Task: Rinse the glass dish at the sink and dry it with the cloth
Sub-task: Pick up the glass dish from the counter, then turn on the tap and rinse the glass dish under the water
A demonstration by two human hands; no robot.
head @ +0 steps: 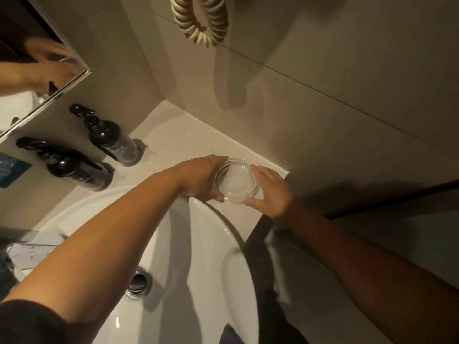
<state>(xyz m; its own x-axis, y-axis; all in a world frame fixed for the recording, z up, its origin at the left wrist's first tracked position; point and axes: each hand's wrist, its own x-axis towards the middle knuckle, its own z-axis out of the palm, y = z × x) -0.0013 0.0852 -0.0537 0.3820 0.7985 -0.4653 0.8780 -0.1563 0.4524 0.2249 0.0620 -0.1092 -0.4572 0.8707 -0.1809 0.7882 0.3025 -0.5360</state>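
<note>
While both arms reach over the white sink (223,244), the glass dish (236,180) sits on the countertop (178,135) just beside the basin's rim. The left hand (198,177) and right hand (273,194) cup its opposite sides, fingers curled against the glass. Two dark pump bottles (109,137) stand near the wall.

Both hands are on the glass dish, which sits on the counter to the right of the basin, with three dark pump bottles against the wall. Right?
Not quite: the head view shows two dark pump bottles, not three. The left hand and right hand do hold the glass dish on the counter beside the basin.
</note>
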